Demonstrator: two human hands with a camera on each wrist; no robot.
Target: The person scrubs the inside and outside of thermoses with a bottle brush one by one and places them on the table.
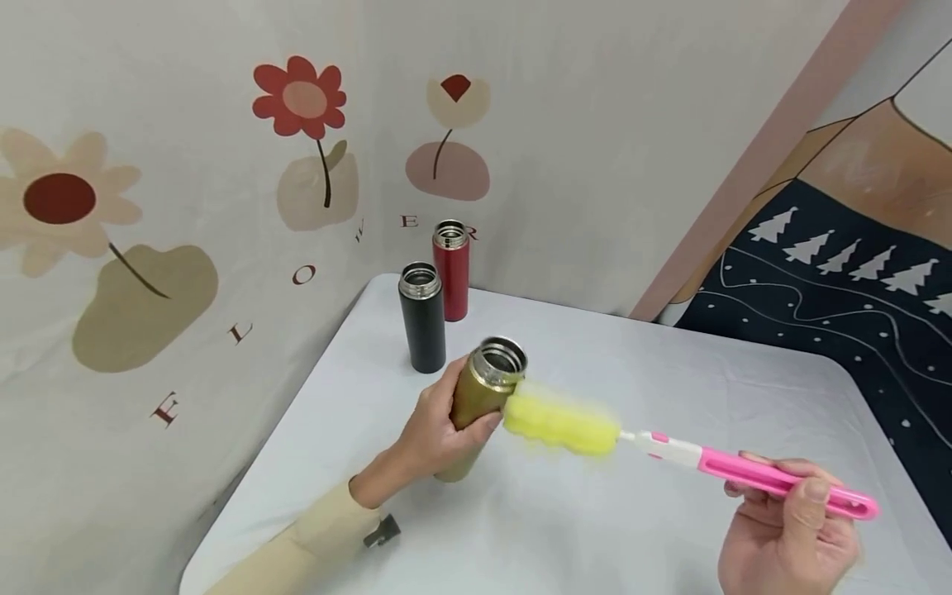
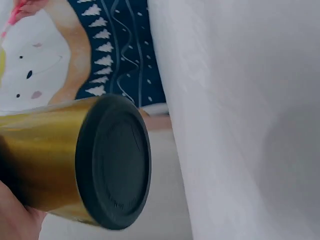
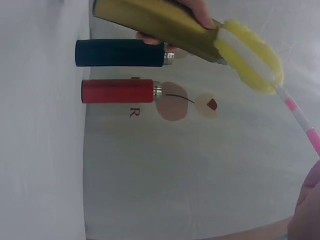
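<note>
I see the white table [image 1: 669,388] filling most of my view, with the flower-print backdrop [image 1: 186,165] behind it. My left hand [image 1: 435,426] comes in from the lower left in a tan sleeve [image 1: 312,537], fingers wrapped around the gold flask [image 1: 479,397], which it holds tilted over the table's middle, open mouth up and to the right. My right hand [image 1: 788,529] sits at the lower right, fingers and thumb curled around the pink handle [image 1: 781,479] of the bottle brush [image 1: 561,423]; the two hands are well apart.

I count three flasks: the gold one, plus a black flask [image 1: 422,318] and a red flask [image 1: 451,271] standing upright near the far corner, all uncapped. One brush.

The gold flask has a steel rim and a black base [image 2: 114,162]. The brush's yellow sponge head touches the flask just beside its mouth.
</note>
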